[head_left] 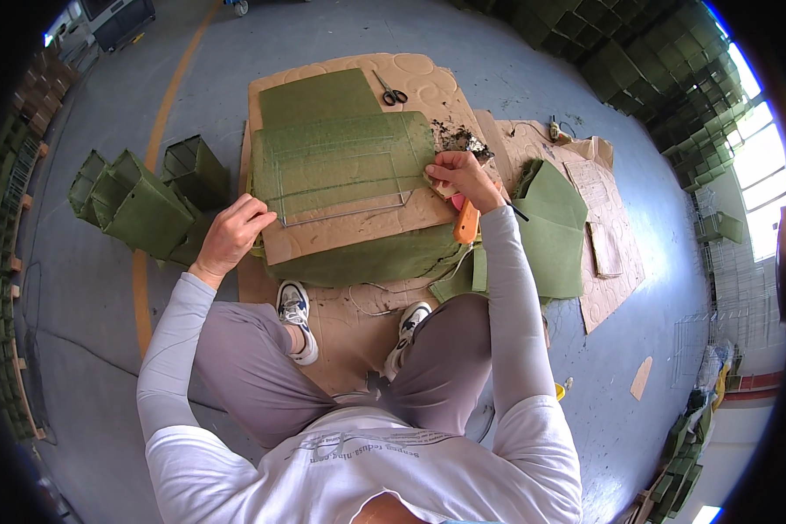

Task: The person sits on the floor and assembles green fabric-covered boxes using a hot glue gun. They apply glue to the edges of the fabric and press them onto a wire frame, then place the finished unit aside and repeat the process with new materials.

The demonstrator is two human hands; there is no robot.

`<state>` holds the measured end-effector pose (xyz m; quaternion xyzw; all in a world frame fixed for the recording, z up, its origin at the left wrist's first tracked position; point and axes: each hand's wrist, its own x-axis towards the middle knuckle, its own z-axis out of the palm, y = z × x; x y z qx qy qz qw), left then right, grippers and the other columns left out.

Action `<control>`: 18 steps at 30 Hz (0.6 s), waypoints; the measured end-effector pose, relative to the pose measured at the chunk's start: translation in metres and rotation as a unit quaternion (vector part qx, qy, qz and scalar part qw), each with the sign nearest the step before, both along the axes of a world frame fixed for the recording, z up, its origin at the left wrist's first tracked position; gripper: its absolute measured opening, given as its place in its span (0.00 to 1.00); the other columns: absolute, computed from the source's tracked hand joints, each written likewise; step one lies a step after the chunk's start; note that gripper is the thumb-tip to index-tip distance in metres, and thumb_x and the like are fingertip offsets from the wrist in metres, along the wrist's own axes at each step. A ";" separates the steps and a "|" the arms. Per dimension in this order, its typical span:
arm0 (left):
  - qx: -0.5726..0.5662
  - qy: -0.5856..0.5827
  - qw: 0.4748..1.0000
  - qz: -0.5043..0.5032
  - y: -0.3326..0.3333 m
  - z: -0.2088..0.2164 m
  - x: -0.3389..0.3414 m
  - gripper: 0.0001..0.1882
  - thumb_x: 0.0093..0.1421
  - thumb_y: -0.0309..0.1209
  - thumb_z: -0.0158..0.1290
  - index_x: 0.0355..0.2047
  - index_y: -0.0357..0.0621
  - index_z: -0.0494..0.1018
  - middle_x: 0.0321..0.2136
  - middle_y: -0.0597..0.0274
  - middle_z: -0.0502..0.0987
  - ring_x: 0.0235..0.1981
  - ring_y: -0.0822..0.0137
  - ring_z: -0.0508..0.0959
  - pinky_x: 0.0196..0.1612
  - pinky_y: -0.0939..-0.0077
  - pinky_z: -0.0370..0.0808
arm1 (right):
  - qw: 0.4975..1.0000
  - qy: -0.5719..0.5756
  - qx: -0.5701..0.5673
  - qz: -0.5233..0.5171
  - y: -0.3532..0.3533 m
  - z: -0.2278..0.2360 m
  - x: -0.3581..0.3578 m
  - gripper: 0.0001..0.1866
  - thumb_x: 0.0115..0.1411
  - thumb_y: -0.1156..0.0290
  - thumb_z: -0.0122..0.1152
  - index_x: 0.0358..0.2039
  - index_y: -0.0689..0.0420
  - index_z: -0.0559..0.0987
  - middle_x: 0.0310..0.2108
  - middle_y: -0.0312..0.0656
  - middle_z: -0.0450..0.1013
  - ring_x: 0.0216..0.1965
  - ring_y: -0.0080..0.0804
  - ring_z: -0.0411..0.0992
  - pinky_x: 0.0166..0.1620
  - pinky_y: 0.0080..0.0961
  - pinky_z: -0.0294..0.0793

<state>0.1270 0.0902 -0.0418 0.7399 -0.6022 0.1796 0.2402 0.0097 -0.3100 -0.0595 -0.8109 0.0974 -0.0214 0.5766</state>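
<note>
A thin, see-through green fabric sheet [341,162] lies over a rectangular metal wire frame [348,213] on a cardboard-topped stack. The frame's near edge shows past the fabric. My left hand [231,237] is closed in a pinch at the near left corner, where fabric and frame meet. With fingers pinched, my right hand [463,175] holds the fabric's right edge. Right beside that wrist lies an orange-handled tool [466,223], its far end partly hidden by the hand. Farther back, another green sheet [316,96] rests on the cardboard.
Black-handled scissors [394,95] lie at the far side of the cardboard, with dark scraps [456,138] nearby. Green open boxes [140,194] stand on the left floor. Folded green pieces [552,229] lie at right. A pale cord [371,306] runs by my feet.
</note>
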 end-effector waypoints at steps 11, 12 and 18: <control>0.007 -0.016 1.000 -0.005 0.004 0.000 0.002 0.11 0.42 0.17 0.53 0.29 0.36 0.75 0.25 0.61 0.69 0.30 0.64 0.72 0.30 0.73 0.74 | 1.000 0.015 0.012 0.008 0.001 0.005 -0.002 0.09 0.59 0.69 0.58 0.24 0.58 0.75 0.19 0.29 0.70 0.22 0.12 0.66 0.26 0.11 0.66; 0.006 -0.016 1.000 -0.006 0.003 0.000 0.001 0.11 0.42 0.17 0.53 0.29 0.36 0.75 0.25 0.61 0.69 0.29 0.64 0.72 0.30 0.73 0.74 | 1.000 0.016 0.014 0.010 0.000 0.005 -0.003 0.09 0.59 0.69 0.58 0.24 0.58 0.75 0.19 0.29 0.70 0.22 0.12 0.66 0.26 0.11 0.66; 0.001 -0.009 1.000 -0.008 0.003 -0.002 0.001 0.10 0.43 0.17 0.53 0.28 0.36 0.75 0.25 0.61 0.69 0.29 0.64 0.72 0.30 0.72 0.73 | 0.999 0.031 0.023 0.014 0.004 0.011 -0.005 0.10 0.58 0.69 0.59 0.22 0.59 0.75 0.18 0.28 0.69 0.20 0.13 0.67 0.25 0.12 0.67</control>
